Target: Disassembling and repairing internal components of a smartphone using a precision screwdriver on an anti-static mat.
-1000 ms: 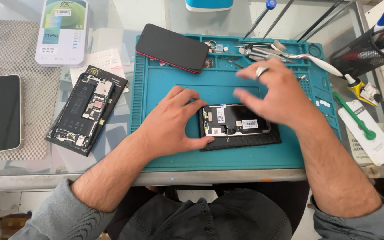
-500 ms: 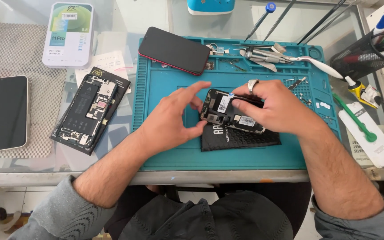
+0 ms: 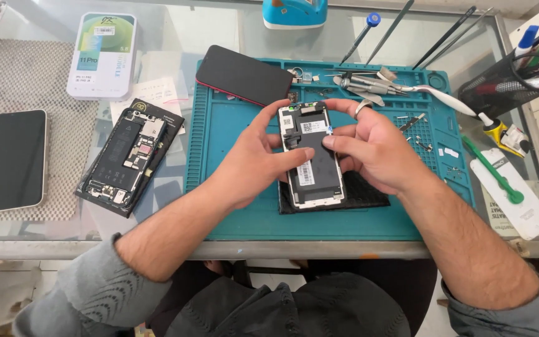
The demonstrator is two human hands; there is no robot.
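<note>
Raised and turned upright since half a second ago: opened phone (image 3: 312, 156), now lengthwise above the black pad (image 3: 369, 190) it had leaned on.
Left hand (image 3: 254, 159): thumb and fingers pinching the phone's left edge and face.
Right hand (image 3: 375, 146): ringed, fingers curled, pressing the right edge and centre.
Location: over the middle of the blue mat (image 3: 232, 206).
Mat, far-left corner: dark screen panel (image 3: 244, 75). Far edge: tweezers and small tools (image 3: 369, 84).
Table, left of mat: second opened phone (image 3: 129, 156); intact phone (image 3: 17, 159) on mesh.
Handling note: hold by the frame edges, press lightly, keep the phone low over the pad.
</note>
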